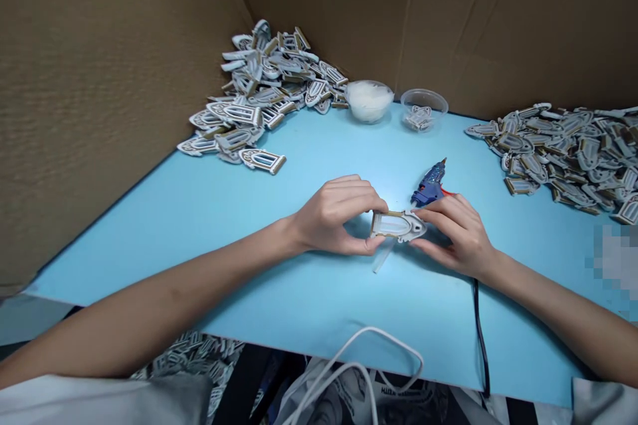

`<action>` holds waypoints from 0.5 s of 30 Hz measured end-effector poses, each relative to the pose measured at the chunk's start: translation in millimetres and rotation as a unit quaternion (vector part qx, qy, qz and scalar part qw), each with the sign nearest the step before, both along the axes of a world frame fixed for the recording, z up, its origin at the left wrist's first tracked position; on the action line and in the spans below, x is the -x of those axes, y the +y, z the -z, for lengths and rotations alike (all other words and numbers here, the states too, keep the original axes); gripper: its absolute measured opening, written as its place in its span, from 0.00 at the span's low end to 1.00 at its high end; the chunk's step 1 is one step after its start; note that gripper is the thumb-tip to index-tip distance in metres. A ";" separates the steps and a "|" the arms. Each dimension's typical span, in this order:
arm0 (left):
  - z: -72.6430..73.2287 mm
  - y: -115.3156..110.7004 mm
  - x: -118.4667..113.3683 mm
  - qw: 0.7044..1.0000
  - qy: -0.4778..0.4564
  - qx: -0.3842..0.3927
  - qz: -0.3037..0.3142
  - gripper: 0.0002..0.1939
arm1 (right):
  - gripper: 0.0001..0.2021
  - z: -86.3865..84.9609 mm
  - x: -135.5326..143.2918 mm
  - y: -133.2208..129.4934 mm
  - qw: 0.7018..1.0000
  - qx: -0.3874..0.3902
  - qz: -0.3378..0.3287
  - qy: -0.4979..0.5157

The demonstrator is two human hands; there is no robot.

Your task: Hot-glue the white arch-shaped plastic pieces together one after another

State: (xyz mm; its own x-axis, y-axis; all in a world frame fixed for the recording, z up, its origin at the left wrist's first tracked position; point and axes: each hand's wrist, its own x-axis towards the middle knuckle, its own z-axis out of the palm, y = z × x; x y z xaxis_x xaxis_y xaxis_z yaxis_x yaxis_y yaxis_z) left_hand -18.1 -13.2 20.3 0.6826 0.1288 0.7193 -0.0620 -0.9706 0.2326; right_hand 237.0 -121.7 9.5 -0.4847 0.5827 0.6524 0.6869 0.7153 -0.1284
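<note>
Both hands hold a small arched window frame (396,225), white-grey with gold edging, above the blue tabletop. My left hand (341,216) pinches its square end between thumb and fingers. At the pointed end, the thumb and fingers of my right hand (456,232) grip the frame's edges. Just beyond the right hand lies a blue glue gun (428,186), its nozzle pointing away from me and its handle partly hidden. A translucent glue stick (383,257) shows below the frame; its upper part is hidden behind the frame.
Piles of similar frames lie at back left (269,80) and right (573,149). Between them stand a bowl of whitish pieces (369,103) and a clear tub (433,101) holding several small parts. Cardboard walls (448,20) enclose the back. A black cord (480,339) and white cable (371,330) cross the front edge.
</note>
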 end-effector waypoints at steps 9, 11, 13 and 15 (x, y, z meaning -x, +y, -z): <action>1.5 -1.4 -1.4 1.000 -0.008 -0.016 0.000 0.09 | 0.13 -0.6 -0.3 1.4 1.000 -0.025 -0.015 0.002; 0.9 -2.2 -1.1 1.000 -0.004 -0.018 -0.006 0.09 | 0.13 -0.2 0.1 1.6 1.000 -0.021 -0.013 0.000; 0.3 -3.5 -0.6 1.000 0.015 -0.013 -0.021 0.09 | 0.13 0.4 0.2 1.8 1.000 -0.018 -0.011 -0.002; -0.1 -4.8 -0.2 0.999 0.033 -0.009 -0.035 0.10 | 0.13 0.8 0.0 2.1 1.000 -0.016 -0.010 -0.004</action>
State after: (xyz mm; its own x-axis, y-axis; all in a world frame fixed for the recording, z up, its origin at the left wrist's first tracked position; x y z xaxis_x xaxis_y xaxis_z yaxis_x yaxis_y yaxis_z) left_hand -17.9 -18.0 20.4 0.7186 0.1654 0.6755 0.0209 -0.9760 0.2167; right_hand 236.9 -119.5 8.7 -0.5014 0.5509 0.6672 0.6729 0.7330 -0.0996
